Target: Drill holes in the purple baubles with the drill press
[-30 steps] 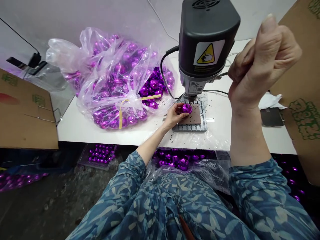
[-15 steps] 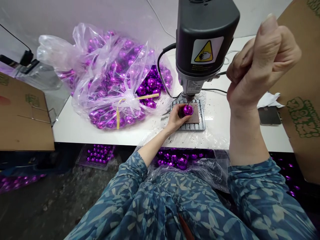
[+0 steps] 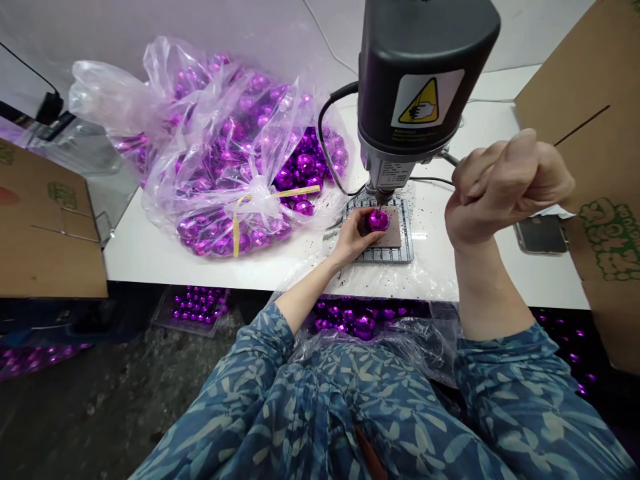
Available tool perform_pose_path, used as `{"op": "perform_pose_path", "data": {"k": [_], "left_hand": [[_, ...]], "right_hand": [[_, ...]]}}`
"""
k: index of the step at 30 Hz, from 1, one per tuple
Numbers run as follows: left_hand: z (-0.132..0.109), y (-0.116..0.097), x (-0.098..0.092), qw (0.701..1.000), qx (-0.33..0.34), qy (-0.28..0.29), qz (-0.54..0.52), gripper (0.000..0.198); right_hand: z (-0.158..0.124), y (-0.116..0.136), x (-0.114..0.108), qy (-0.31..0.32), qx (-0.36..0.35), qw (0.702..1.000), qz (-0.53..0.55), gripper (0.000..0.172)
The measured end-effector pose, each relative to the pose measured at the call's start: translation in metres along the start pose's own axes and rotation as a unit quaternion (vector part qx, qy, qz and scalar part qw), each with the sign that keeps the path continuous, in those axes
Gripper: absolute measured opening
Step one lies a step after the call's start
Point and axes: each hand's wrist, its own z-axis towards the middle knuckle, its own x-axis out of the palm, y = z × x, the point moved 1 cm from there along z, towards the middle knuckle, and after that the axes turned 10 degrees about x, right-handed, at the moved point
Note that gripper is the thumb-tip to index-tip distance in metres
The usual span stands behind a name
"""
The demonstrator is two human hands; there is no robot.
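Observation:
Fingers and thumb of my left hand (image 3: 353, 239) pinch a shiny purple faceted ball (image 3: 379, 220) from its left side. The ball rests on a brown square board (image 3: 393, 239) over the grey slotted base (image 3: 406, 252) of a drill press. Directly above it is the chuck (image 3: 384, 197), its bit reaching down to the top of the ball; the exact depth is too small to tell. My right hand (image 3: 507, 190) is closed around the lever (image 3: 449, 158) of the drill press (image 3: 429, 60), and its grip end is hidden in the fist.
A tied clear plastic bag of purple balls (image 3: 220, 153) lies left of the drill press. More purple balls (image 3: 363, 323) sit in plastic below the table edge. Cardboard boxes (image 3: 45, 220) flank both sides. A phone (image 3: 543, 235) lies at the right; dark shavings dot the white table (image 3: 150, 257).
My right hand has come down and slightly left, tilting the lever lower. My left hand still holds the ball in place on the board. The view has shifted slightly.

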Motion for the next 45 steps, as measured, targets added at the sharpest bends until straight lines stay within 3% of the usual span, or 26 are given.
{"op": "perform_pose_path", "data": {"k": [4,10,16,20,24,27,29,32,34,36,38,40,41,43,45], "left_hand": [[0.0,0.0,0.0,1.0,0.006,-0.003,0.001,0.059],[0.0,0.002,0.0,1.0,0.001,-0.003,0.001,0.059],[-0.002,-0.001,0.0,1.0,-0.003,-0.008,-0.005,0.059],[0.0,0.0,0.001,1.0,-0.005,-0.011,-0.011,0.06],[0.001,-0.001,0.005,1.0,-0.002,-0.03,0.007,0.058],[-0.017,-0.02,-0.001,0.997,0.016,-0.042,0.068,0.054],[-0.04,-0.041,-0.013,0.992,0.046,0.02,0.112,0.051],[-0.076,-0.073,-0.038,0.961,0.1,0.214,0.147,0.05],[-0.085,-0.082,-0.06,0.943,0.104,0.278,0.151,0.05],[-0.074,-0.077,-0.082,0.956,0.079,0.217,0.18,0.041],[-0.047,-0.062,-0.103,0.959,0.036,0.068,0.273,0.032],[-0.014,-0.045,-0.115,0.909,-0.033,-0.054,0.412,0.028],[0.001,-0.038,-0.118,0.876,-0.082,-0.073,0.47,0.027],[0.023,-0.029,-0.118,0.82,-0.167,-0.059,0.545,0.028],[0.032,-0.027,-0.113,0.794,-0.206,-0.024,0.571,0.032]], "right_hand": [[-0.006,-0.016,-0.014,-0.001,-0.051,0.999,-0.005,0.078],[-0.016,-0.042,-0.038,0.048,-0.124,0.991,-0.02,0.054],[-0.028,-0.037,-0.045,0.074,-0.109,0.99,-0.052,0.06],[-0.021,-0.017,-0.027,0.057,-0.06,0.994,-0.068,0.077],[0.018,0.004,0.01,0.028,0.024,0.998,-0.059,0.076],[0.048,0.007,0.03,0.035,0.09,0.994,-0.044,0.077],[0.057,0.003,0.033,0.033,0.123,0.992,-0.026,0.073],[0.058,-0.002,0.028,0.028,0.148,0.988,-0.029,0.071],[0.056,-0.003,0.025,0.022,0.171,0.984,-0.041,0.071],[0.055,-0.003,0.024,0.009,0.189,0.981,-0.049,0.067],[0.056,-0.004,0.025,-0.003,0.179,0.983,-0.05,0.064],[0.058,-0.006,0.026,-0.003,0.154,0.987,-0.045,0.065],[0.058,-0.007,0.026,0.001,0.143,0.989,-0.042,0.066],[0.058,-0.008,0.026,0.014,0.134,0.99,-0.038,0.069],[0.056,-0.008,0.026,0.022,0.129,0.991,-0.033,0.075]]}}
